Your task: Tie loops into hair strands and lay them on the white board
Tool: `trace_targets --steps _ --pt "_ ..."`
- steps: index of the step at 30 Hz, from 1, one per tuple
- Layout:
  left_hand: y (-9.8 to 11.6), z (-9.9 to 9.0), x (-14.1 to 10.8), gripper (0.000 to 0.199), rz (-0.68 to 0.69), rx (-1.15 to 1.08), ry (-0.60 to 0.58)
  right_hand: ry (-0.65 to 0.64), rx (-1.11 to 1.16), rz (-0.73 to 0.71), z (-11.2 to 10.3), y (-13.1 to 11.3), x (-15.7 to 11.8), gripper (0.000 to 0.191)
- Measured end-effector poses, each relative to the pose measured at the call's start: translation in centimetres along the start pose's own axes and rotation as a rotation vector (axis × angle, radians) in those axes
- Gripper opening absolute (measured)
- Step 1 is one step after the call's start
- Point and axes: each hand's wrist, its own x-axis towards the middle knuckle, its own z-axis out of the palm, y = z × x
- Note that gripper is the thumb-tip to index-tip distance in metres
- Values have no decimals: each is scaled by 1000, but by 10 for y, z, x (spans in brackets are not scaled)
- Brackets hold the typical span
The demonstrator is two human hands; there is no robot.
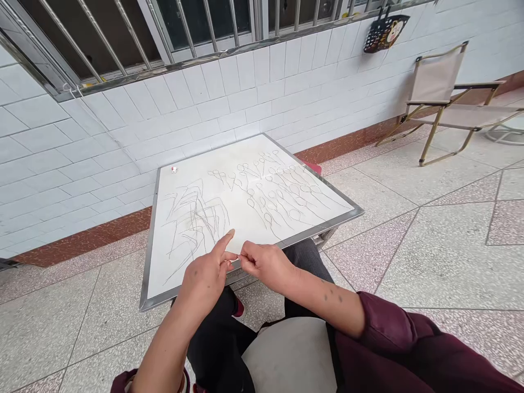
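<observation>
Standing close to a white brick-patterned wall (204, 103), a square white worktop (241, 213) with a grey metal rim fills the middle of the frame. Above it, at the upper left and upper centre, runs a window with shiny metal bars (186, 30); a black, white-dotted bag with a cartoon figure (382, 35) hangs toward the upper right. A beige fabric folding chair (436, 76) stands on the speckled stone floor (442, 262) at the right, well apart from the worktop. A small white-and-red object (174, 170) sits near the worktop's far left corner, and something red (314, 167) shows just beyond its right edge.

Thin, dark, looped strands (280, 196) are spread over the right half of the worktop, beyond the right hand (266, 265). A loose pile of bent dark strands (197, 213) covers the left half, beyond the left hand (208, 275). Both hands meet at the near edge, lower centre of the frame. The right hand is curled, thumb and forefinger pressed together; the left stretches one finger forward and bends others toward that pinch. Whether a strand is between their fingertips is too small to tell.
</observation>
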Motion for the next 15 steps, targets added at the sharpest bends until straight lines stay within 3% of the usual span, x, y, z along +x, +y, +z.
trace_targets --steps 10,15 --pt "10 7 11 60 -62 -145 44 34 -101 71 4 0 1 12" --pt "-1 13 18 58 -87 -263 122 11 62 1 3 2 -3 6"
